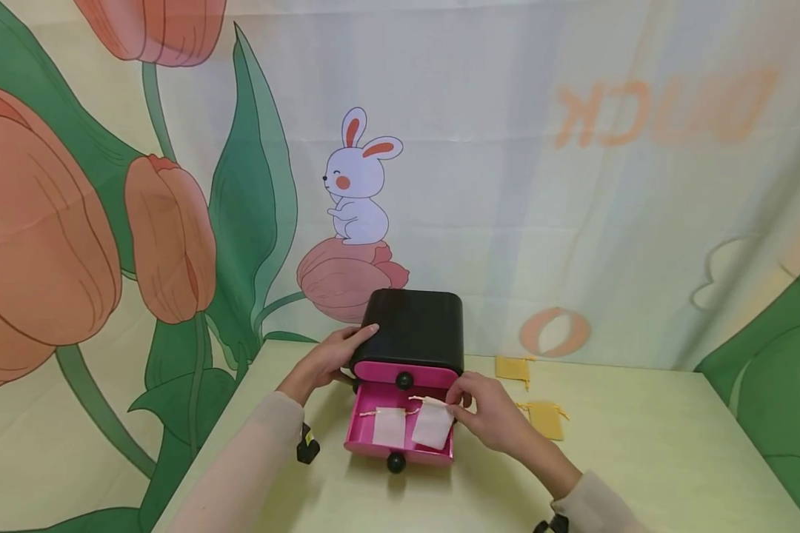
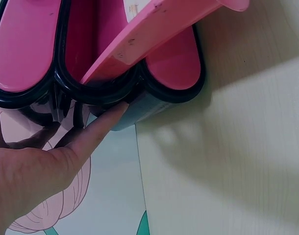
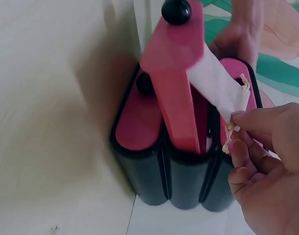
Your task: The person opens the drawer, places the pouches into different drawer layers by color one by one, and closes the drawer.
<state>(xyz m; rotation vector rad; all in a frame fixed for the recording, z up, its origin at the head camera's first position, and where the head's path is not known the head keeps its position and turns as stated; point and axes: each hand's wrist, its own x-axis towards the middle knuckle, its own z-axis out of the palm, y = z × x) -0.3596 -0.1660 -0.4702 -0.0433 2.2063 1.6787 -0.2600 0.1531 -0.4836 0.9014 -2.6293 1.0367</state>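
A small black cabinet point(image 1: 413, 326) with pink drawers and round black knobs stands on the table. Its middle drawer point(image 1: 400, 450) is pulled out, the top one closed. My left hand point(image 1: 333, 354) rests against the cabinet's left side; in the left wrist view its fingers point(image 2: 103, 129) press on the black casing. Between thumb and index finger, my right hand point(image 1: 493, 414) pinches the corded top of a white drawstring pouch point(image 1: 432, 424) over the drawer's right part. This pouch point(image 3: 223, 90) hangs tilted in the right wrist view. Another white drawstring pouch point(image 1: 390, 427) lies flat in the drawer.
Two yellow drawstring pouches lie right of the cabinet, one point(image 1: 512, 368) near the back edge, the other point(image 1: 547, 420) closer to my right hand. Behind the pale table point(image 1: 653, 444) hangs a printed curtain point(image 1: 480, 185) with tulips and a rabbit.
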